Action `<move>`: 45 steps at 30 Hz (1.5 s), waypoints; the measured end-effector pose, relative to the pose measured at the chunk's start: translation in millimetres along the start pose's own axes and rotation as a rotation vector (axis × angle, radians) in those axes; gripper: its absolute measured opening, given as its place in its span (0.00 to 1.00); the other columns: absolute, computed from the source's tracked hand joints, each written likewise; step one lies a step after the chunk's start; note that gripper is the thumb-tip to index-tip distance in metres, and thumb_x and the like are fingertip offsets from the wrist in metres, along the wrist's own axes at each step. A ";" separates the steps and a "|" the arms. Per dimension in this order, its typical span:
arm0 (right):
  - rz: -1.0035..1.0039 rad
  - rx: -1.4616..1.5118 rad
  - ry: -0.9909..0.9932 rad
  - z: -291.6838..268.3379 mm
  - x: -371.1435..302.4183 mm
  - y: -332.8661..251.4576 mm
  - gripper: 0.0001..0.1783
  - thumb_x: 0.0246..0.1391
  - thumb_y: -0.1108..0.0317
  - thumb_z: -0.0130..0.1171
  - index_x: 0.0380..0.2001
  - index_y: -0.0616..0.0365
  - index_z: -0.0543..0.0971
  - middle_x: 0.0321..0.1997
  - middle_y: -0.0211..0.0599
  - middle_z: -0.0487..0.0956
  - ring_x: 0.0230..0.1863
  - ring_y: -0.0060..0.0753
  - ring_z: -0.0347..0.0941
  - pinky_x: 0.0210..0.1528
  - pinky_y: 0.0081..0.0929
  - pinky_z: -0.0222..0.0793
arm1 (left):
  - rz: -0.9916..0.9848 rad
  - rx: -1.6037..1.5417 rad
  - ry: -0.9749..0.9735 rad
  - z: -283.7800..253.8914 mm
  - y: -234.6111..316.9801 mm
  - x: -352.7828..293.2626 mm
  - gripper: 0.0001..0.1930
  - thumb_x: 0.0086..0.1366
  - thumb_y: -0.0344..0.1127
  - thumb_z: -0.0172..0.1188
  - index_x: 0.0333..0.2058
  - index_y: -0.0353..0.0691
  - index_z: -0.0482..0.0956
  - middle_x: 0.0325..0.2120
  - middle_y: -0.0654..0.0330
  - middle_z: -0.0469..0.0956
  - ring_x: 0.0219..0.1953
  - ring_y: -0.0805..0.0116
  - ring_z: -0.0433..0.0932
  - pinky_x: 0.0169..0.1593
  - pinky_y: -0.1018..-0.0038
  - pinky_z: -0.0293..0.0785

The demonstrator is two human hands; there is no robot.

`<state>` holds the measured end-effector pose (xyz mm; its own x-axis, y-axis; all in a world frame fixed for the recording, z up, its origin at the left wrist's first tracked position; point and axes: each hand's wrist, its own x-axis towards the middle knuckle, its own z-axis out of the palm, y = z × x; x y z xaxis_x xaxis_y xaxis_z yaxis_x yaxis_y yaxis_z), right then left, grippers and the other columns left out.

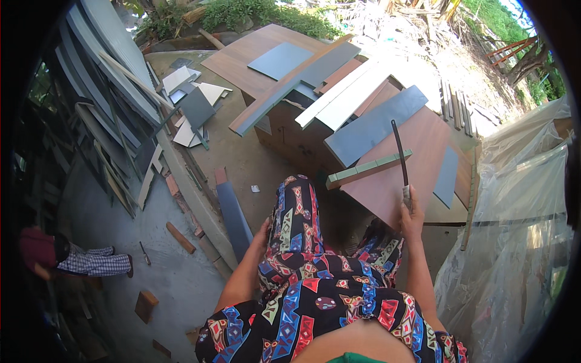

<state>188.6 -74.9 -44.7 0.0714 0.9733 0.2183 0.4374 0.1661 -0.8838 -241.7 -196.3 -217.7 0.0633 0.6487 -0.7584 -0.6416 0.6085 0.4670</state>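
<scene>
One slim-bladed tool (401,158) points upward, clasped in the right hand (413,215). Beside the patterned trousers (296,221) is the left hand (261,235); I can't tell its grip.

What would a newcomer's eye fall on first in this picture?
Probably the boldly patterned clothing filling the lower middle. Next, the long thin dark tool in the right hand, right of centre, and the brown, grey and white boards piled in the upper middle. Translucent plastic sheeting drapes the right side.
</scene>
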 end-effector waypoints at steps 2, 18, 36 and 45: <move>-0.015 -0.050 -0.010 -4.0 -0.1 -4.7 0.32 0.54 0.79 0.49 0.63 0.50 0.63 0.51 0.26 0.74 0.27 0.13 0.64 0.29 0.12 0.65 | -0.010 -0.016 -0.003 -15.6 3.8 -0.1 0.40 0.55 0.71 0.52 0.48 0.36 0.75 0.43 0.53 0.79 0.48 0.60 0.75 0.55 0.62 0.68; 0.054 -0.010 -0.006 -5.2 0.1 -10.8 0.30 0.53 0.77 0.49 0.61 0.52 0.65 0.59 0.44 0.72 0.60 0.35 0.68 0.60 0.27 0.60 | 0.004 -0.022 0.042 -29.4 -1.8 -1.0 0.38 0.60 0.65 0.50 0.53 0.33 0.69 0.45 0.52 0.77 0.48 0.59 0.76 0.56 0.65 0.68; -0.018 -0.179 0.091 -11.6 -3.1 -1.7 0.31 0.53 0.70 0.53 0.61 0.37 0.65 0.50 0.43 0.77 0.47 0.38 0.77 0.49 0.27 0.69 | 0.958 1.257 0.381 143.5 116.7 -79.0 0.36 0.57 0.54 0.60 0.56 0.33 0.65 0.52 0.45 0.67 0.55 0.48 0.67 0.56 0.63 0.64; -0.052 -0.258 0.108 -1.3 -0.3 5.5 0.32 0.52 0.66 0.53 0.61 0.28 0.65 0.27 0.47 0.77 0.26 0.51 0.75 0.32 0.40 0.70 | 1.449 1.683 -0.221 366.1 116.9 -87.1 0.32 0.54 0.50 0.63 0.52 0.36 0.68 0.50 0.50 0.68 0.55 0.52 0.64 0.57 0.59 0.60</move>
<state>192.1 -74.6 -49.1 0.1317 0.9399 0.3151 0.6556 0.1558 -0.7389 -42.4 -14.4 69.4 0.4317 0.8324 0.3474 0.7193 -0.5501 0.4242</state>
